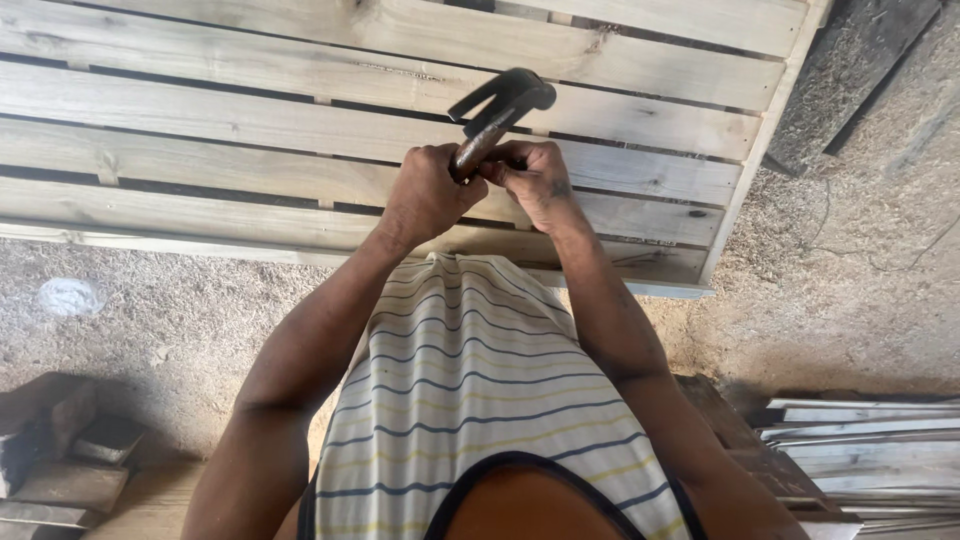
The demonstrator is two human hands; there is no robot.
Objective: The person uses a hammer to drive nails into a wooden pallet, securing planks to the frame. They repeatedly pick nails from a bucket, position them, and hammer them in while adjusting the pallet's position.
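Hammer (497,110) raised above a slatted wooden pallet (250,120); left hand (428,192) wraps tight around its handle, right hand (533,180) curled closed beside it, fingertips pinching at the handle.

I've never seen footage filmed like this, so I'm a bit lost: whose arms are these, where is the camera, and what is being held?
The camera sits on a person's head and looks down, so you see their own striped top and both arms. The left hand and right hand meet on the handle of a claw hammer, whose head points up. Below it lies a pale slatted wooden pallet on a sawdust-covered floor. Wood blocks lie at lower left, stacked boards at lower right.
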